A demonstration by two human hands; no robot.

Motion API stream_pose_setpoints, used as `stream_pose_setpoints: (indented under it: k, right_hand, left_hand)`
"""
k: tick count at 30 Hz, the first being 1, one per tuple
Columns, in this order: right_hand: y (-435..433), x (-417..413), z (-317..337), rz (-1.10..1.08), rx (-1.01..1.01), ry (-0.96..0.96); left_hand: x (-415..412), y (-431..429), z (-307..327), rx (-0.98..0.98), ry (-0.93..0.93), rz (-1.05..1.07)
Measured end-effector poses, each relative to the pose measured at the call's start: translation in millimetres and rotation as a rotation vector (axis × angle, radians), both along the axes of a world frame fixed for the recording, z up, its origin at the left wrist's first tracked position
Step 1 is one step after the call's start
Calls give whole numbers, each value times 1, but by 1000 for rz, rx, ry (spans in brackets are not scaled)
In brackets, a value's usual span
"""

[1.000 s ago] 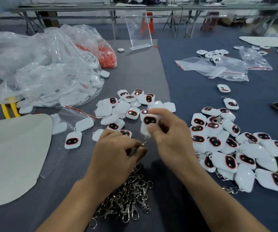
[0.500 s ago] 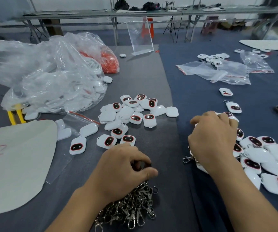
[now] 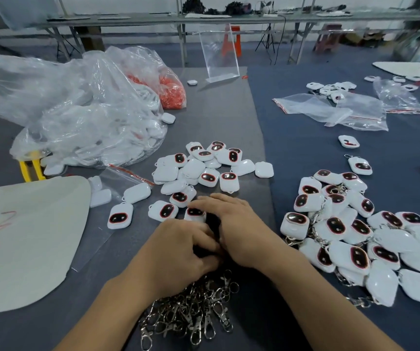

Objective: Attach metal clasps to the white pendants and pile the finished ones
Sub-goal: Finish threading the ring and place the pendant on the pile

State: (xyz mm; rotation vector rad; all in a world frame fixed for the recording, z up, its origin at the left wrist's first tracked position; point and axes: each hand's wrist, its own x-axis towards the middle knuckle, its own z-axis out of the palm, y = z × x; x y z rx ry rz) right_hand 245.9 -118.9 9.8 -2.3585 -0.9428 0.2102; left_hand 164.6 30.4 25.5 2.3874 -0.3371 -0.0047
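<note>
At 6 o'clock the left hand (image 3: 178,252) curls over the clasp pile (image 3: 191,310); cannot tell what it pinches. The right hand (image 3: 234,224) reaches straight-fingered onto a loose pendant (image 3: 195,213) at 12. Risk: tangled clasps probably lift in a clump, or the pendant skids away. The finished pile (image 3: 355,231) sits at 3 o'clock.

The piled pendants (image 3: 335,225) on the right and the loose pendants (image 3: 193,168) in the middle are smooth, glossy white plastic with dark shiny faces. The clasps (image 3: 196,312) nearest are bright polished metal. The grey mat (image 3: 219,117) is matt, the blue cover (image 3: 305,148) on the right matt cloth. The big bag (image 3: 77,110) far left is clear, crinkled film.
</note>
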Motion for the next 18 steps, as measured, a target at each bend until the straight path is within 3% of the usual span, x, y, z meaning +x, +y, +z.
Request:
stream_pose_setpoints:
  k: [10, 14, 18]
  right_hand:
    - [-9, -6, 7, 19, 87, 84]
    - [-4, -11, 6, -136, 119, -4]
    - [-10, -16, 3, -295, 238, -29]
  left_hand:
    - [3, 6, -1, -68, 117, 131]
    - [5, 9, -1, -141, 141, 171]
    - [6, 12, 1, -386, 174, 281]
